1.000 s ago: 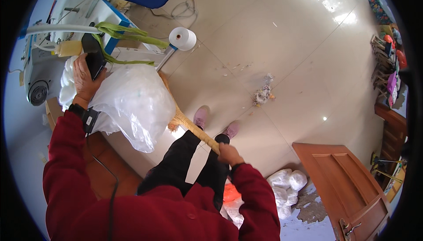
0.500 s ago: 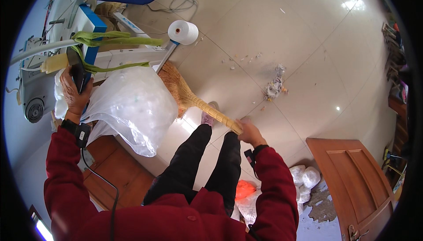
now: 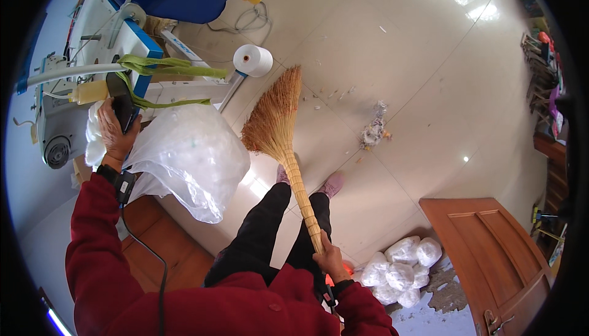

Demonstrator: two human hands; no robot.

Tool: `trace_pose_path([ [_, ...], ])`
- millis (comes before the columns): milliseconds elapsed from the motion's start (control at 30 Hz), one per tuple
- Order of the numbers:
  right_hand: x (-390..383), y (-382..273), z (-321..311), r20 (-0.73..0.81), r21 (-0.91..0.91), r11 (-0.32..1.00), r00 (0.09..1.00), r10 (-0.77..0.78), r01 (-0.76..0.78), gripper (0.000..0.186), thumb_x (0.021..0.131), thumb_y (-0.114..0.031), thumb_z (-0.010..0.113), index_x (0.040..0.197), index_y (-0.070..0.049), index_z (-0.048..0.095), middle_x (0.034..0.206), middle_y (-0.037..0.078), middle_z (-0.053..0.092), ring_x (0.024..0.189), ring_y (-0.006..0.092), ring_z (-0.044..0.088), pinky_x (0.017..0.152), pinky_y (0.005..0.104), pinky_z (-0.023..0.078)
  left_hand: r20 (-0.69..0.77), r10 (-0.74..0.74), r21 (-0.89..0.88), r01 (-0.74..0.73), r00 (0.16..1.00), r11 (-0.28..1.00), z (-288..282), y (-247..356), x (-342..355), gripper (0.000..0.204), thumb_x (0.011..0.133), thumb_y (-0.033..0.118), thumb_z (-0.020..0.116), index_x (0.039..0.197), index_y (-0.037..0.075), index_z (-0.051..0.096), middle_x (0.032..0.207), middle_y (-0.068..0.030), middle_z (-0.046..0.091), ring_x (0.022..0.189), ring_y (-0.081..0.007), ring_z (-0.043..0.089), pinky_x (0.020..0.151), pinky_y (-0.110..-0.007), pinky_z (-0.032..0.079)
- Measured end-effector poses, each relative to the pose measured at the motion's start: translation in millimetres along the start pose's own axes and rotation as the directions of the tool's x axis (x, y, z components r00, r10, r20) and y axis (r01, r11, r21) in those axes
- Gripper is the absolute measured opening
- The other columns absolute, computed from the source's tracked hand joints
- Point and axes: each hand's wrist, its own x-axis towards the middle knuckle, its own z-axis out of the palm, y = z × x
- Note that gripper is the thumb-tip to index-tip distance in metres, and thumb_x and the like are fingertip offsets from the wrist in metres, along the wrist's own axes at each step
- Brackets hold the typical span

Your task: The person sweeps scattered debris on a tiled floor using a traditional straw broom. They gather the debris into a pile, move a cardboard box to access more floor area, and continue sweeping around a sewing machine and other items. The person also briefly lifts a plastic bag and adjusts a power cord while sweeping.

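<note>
My right hand (image 3: pixel 331 258) is closed round the handle end of a straw broom (image 3: pixel 282 133). The broom slants up and away from me, its reddish-brown bristles fanned out beyond my feet. On the left, my left hand (image 3: pixel 116 132) has its fingers against a dark, flat object (image 3: pixel 124 104) at the edge of a white and blue machine, and it appears to grip it; what the object is I cannot make out. A large translucent plastic bag (image 3: pixel 187 152) with white contents stands beside that hand. Ahead to the right, a small heap of grey-white debris (image 3: pixel 373 130) lies on the tiled floor.
The machine (image 3: pixel 58 115) fills the left side, with green cloth strips (image 3: pixel 165 66) and a white thread cone (image 3: pixel 252 60). A grey cable (image 3: pixel 251 20) lies beyond. White-filled plastic bags (image 3: pixel 402 268) and a brown wooden door (image 3: pixel 491 244) are at lower right. Scraps dot the floor.
My right hand has drawn back toward me with the broom. The bristles have swung right, out from behind the plastic bag. The left hand stays at the dark object.
</note>
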Motion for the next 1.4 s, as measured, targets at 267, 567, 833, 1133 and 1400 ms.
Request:
trace_pose_path([
  [267, 75.2, 3.8, -68.7, -0.131, -0.316, 0.93, 0.962, -0.238, 0.187, 0.076, 0.065, -0.014, 0.066, 0.138, -0.015, 0.044, 0.08, 0.022, 0.066, 0.076, 0.0405, 0.064, 0.068, 0.0485, 0.051, 0.012, -0.02, -0.002, 0.02, 1.0, 1.0, -2.2, 0.9, -0.5, 0.075, 0.07, 0.026, 0.076, 0.128, -0.001, 0.036, 0.113, -0.0215, 0.047, 0.104, -0.0387, 0.045, 0.092, -0.046, 0.037],
  [567, 42.6, -19.1, -60.9, -0.231, -0.254, 0.957, 0.952, -0.201, 0.14, 0.081, 0.067, -0.015, 0.063, 0.141, -0.008, 0.033, 0.075, 0.027, 0.063, 0.072, 0.0446, 0.062, 0.065, 0.0512, 0.05, -0.007, -0.032, -0.024, 0.032, 0.999, 0.999, -1.6, 2.5, -1.5, 0.077, 0.068, 0.025, 0.076, 0.127, -0.001, 0.036, 0.115, -0.0209, 0.046, 0.105, -0.0382, 0.045, 0.093, -0.047, 0.037],
  [833, -14.8, -8.8, -42.9, 0.011, -0.334, 0.912, 0.969, -0.247, 0.236, 0.077, 0.068, -0.015, 0.062, 0.141, -0.01, 0.037, 0.075, 0.023, 0.064, 0.07, 0.0409, 0.063, 0.065, 0.0491, 0.051, -0.024, -0.025, -0.029, 0.024, 0.999, 0.999, -2.9, 5.4, 0.5, 0.078, 0.066, 0.024, 0.078, 0.127, -0.001, 0.036, 0.116, -0.021, 0.045, 0.104, -0.0385, 0.045, 0.093, -0.047, 0.037],
  [1133, 163.7, -24.7, -46.0, 0.119, -0.441, 0.841, 0.949, -0.291, 0.313, 0.057, 0.078, -0.017, 0.055, 0.134, -0.018, 0.047, 0.08, 0.021, 0.064, 0.075, 0.0403, 0.063, 0.067, 0.0507, 0.049, 0.013, -0.001, 0.011, 0.001, 1.0, 1.0, 2.1, -1.2, -2.2, 0.077, 0.068, 0.024, 0.077, 0.128, -0.002, 0.036, 0.114, -0.0222, 0.046, 0.105, -0.0397, 0.045, 0.093, -0.047, 0.037],
  [1400, 85.1, 6.4, -5.8, -0.024, -0.186, 0.98, 0.996, -0.082, 0.076, 0.076, 0.069, -0.015, 0.065, 0.141, -0.018, 0.039, 0.088, 0.025, 0.065, 0.083, 0.0421, 0.063, 0.074, 0.0485, 0.05, 0.016, -0.029, 0.029, 0.028, 0.999, 0.999, 0.7, 2.5, -1.0, 0.077, 0.069, 0.025, 0.077, 0.128, -0.002, 0.036, 0.114, -0.0216, 0.046, 0.106, -0.0391, 0.045, 0.094, -0.046, 0.037],
])
